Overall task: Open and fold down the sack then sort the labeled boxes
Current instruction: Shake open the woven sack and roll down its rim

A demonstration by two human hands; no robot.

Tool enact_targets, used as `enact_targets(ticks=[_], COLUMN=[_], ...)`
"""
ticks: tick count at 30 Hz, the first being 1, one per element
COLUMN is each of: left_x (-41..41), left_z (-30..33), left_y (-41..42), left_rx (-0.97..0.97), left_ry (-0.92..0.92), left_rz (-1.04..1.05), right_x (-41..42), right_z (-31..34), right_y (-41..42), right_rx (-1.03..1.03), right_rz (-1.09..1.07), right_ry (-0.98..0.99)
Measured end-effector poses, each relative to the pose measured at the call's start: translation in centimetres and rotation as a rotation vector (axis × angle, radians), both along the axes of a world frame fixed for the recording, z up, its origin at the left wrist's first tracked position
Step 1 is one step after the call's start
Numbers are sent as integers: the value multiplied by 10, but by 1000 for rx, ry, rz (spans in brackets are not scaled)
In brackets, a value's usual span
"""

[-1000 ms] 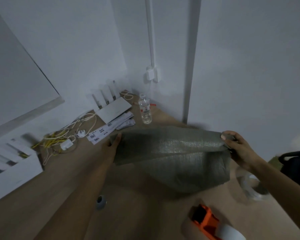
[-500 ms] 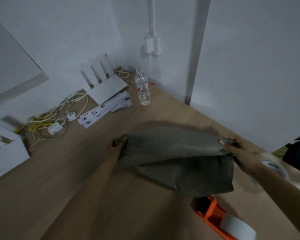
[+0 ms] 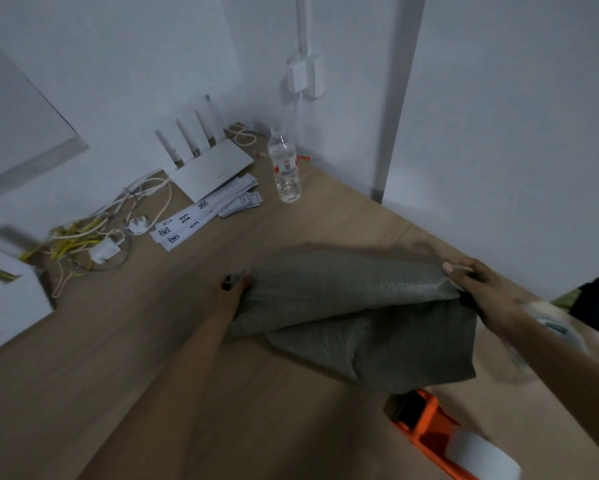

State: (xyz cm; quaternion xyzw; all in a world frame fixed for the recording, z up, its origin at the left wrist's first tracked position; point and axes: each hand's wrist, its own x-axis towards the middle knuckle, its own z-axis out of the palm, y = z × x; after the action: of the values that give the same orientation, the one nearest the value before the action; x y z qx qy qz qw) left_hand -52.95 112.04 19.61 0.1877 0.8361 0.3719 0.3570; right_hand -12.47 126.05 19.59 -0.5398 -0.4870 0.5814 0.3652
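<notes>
Both hands pinch the grey woven sack point(image 3: 353, 313) by its upper edge: the left hand point(image 3: 234, 294) at its 9 o'clock corner, the right hand point(image 3: 478, 285) at 3 o'clock, arms stretched forward. Its lower part drapes onto the wooden table point(image 3: 152, 375), just beside an orange tape dispenser point(image 3: 426, 424) at 5 o'clock; a water bottle point(image 3: 286, 168) stands well off at 12.

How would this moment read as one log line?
step: opening sack | left hand: grips grey woven sack | right hand: pinches its edge | boxes: untouched
</notes>
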Motion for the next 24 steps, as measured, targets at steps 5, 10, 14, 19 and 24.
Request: enact_targets(ticks=[5, 10, 14, 19, 24], left_x=[-11, -5, -3, 3, 9], left_z=[20, 47, 64, 79, 88], left_y=[-1, -4, -10, -15, -20], left_rx=[99, 170, 199, 200, 236], left_ry=[19, 2, 43, 72, 1], left_rz=[27, 111, 92, 72, 110], right_x=[-7, -22, -32, -36, -33], right_z=[20, 33, 41, 47, 54], right_y=[3, 8, 7, 3, -1], right_rx=[12, 27, 43, 37, 66], right_rz=[36, 43, 42, 59, 52], right_ry=[-64, -230, -330, -430, -462])
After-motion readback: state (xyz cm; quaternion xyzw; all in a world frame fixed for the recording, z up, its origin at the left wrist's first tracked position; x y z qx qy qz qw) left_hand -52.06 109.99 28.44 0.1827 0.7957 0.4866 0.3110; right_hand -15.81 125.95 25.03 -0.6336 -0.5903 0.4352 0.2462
